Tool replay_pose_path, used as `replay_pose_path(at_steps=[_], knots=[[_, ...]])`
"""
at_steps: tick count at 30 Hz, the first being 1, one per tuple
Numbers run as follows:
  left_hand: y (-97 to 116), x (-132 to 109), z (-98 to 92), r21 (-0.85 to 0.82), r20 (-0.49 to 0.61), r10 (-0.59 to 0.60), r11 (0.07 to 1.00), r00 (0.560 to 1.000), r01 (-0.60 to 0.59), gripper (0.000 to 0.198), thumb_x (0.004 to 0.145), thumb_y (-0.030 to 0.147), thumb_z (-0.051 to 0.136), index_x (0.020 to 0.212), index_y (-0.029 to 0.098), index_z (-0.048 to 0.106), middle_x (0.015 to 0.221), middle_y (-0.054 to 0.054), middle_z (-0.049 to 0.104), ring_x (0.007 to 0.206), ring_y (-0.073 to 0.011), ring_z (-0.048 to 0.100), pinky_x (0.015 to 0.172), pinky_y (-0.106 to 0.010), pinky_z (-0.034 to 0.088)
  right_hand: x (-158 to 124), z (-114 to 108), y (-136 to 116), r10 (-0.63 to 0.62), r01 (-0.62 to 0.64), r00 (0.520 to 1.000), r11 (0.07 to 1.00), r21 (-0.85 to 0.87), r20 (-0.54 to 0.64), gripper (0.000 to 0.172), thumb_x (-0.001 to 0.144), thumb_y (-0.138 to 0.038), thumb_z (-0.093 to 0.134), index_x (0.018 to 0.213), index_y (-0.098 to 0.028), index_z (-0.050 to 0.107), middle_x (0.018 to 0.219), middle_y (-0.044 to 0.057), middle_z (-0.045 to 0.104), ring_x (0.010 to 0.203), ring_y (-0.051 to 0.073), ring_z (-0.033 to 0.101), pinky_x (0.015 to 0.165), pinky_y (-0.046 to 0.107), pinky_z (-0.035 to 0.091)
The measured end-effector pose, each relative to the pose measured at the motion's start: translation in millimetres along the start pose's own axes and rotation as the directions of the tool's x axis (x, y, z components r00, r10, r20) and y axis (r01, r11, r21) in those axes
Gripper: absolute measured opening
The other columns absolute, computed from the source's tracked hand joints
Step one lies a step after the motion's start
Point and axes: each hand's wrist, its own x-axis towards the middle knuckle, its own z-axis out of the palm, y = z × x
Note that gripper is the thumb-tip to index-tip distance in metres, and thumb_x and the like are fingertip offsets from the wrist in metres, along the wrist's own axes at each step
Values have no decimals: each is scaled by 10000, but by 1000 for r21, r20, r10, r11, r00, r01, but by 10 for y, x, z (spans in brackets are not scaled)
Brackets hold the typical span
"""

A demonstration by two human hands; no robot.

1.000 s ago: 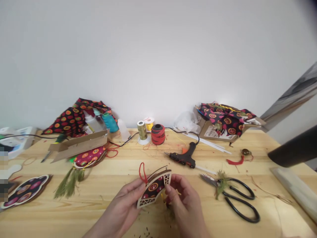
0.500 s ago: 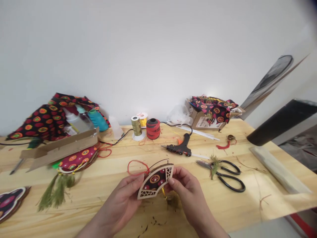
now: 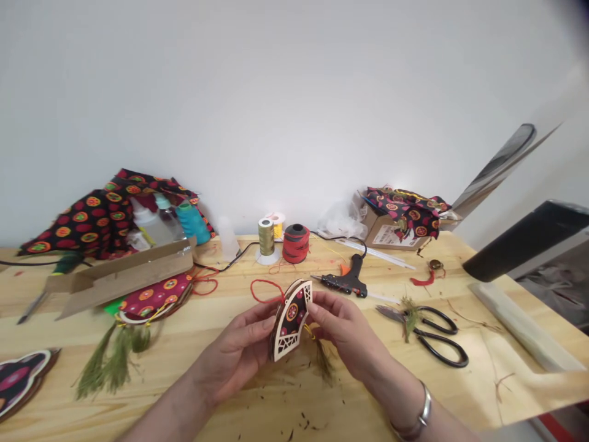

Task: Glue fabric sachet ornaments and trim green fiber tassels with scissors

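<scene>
Between my two hands is a fan-shaped ornament [image 3: 292, 316], a pale wooden lattice frame over dark floral fabric, tilted so that its edge shows on the left. My left hand [image 3: 246, 344] grips its left edge, thumb along the side. My right hand [image 3: 338, 325] pinches its right end between thumb and fingers. A red cord loop [image 3: 267, 291] sticks out from its upper left. An olive tassel [image 3: 324, 362] hangs below on a yellow cord. The hands hold the ornament above the wooden table [image 3: 257, 405], where dark scraps lie.
Behind the hands are a black glue gun [image 3: 345, 279], a red thread spool [image 3: 296, 244] and an olive thread spool [image 3: 265, 239]. Black-handled scissors [image 3: 442, 337] lie to the right. Left are a cardboard tray [image 3: 129, 273] and a tasselled ornament [image 3: 156, 301]. A fabric-topped box [image 3: 391, 228] stands at the back.
The ornament has turned in my hands from facing me to a steeper, more edge-on angle. Its tassel now hangs more freely. The view has shifted slightly, and a bracelet shows on my right wrist.
</scene>
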Motion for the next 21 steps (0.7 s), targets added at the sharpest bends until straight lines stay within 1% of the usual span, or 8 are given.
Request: replay_pose_path(at_steps=[4, 6, 8, 10, 12, 16, 19, 21], knots=[[-7, 37, -76, 56, 0, 66, 996, 998, -66, 342, 836, 85, 597, 1164, 169, 646, 1119, -91, 717, 962, -192, 661, 830, -301, 508, 135, 82, -76, -48, 101, 978, 960, -263, 201, 494, 679, -366, 772, 1103, -162, 623, 979, 64, 668, 802, 161, 587, 697, 275, 461], [-4, 64, -94, 87, -3, 108, 990, 994, -108, 441, 814, 81, 622, 1237, 200, 586, 1198, -101, 672, 1055, -239, 624, 870, -349, 490, 210, 108, -61, -60, 156, 969, 903, -401, 241, 585, 630, -309, 809, 1157, -184, 588, 1031, 65, 657, 828, 181, 587, 737, 314, 473], [0, 87, -114, 107, -37, 136, 985, 990, -131, 543, 782, 75, 656, 1285, 242, 534, 1278, -100, 617, 1138, -280, 575, 915, -403, 463, 273, 113, -31, -35, 170, 957, 872, -459, 288, 603, 629, -267, 808, 1174, -188, 563, 1059, 72, 645, 852, 198, 595, 740, 333, 485], [2, 98, -136, 137, -84, 144, 982, 986, -131, 617, 751, 73, 694, 1303, 277, 508, 1298, -93, 598, 1160, -293, 560, 928, -418, 451, 307, 95, -4, 11, 147, 931, 903, -403, 365, 566, 679, -252, 770, 1192, -193, 539, 1061, 72, 637, 894, 209, 604, 745, 340, 499], [0, 97, -157, 172, -110, 145, 977, 983, -125, 631, 740, 106, 722, 1303, 296, 508, 1290, -90, 603, 1134, -286, 579, 913, -406, 460, 309, 58, 12, 39, 106, 886, 953, -285, 462, 572, 719, -223, 738, 1240, -216, 503, 1091, 62, 626, 976, 209, 595, 805, 342, 492], [-4, 94, -164, 250, -188, 190, 958, 964, -140, 441, 769, 223, 716, 1197, 265, 617, 1202, -79, 658, 946, -222, 656, 787, -324, 515, 280, -29, 25, 87, -18, 799, 993, -121, 595, 605, 716, -190, 740, 1271, -243, 503, 1166, 46, 605, 1052, 193, 572, 889, 326, 444], [-4, 110, -157, 306, -259, 212, 944, 942, -128, 315, 773, 253, 713, 1087, 235, 689, 980, -60, 743, 782, -172, 671, 709, -283, 528, 295, -72, 55, 87, -112, 775, 994, 1, 626, 556, 699, -211, 755, 1221, -212, 564, 1105, 51, 628, 1008, 180, 580, 865, 304, 446], [-1, 123, -160, 329, -273, 239, 934, 932, -143, 275, 774, 267, 713, 1047, 234, 708, 927, -43, 754, 776, -162, 668, 712, -266, 527, 320, -89, 81, 58, -180, 774, 975, 132, 631, 515, 696, -209, 755, 1183, -194, 592, 1035, 45, 644, 909, 150, 600, 795, 266, 471]])
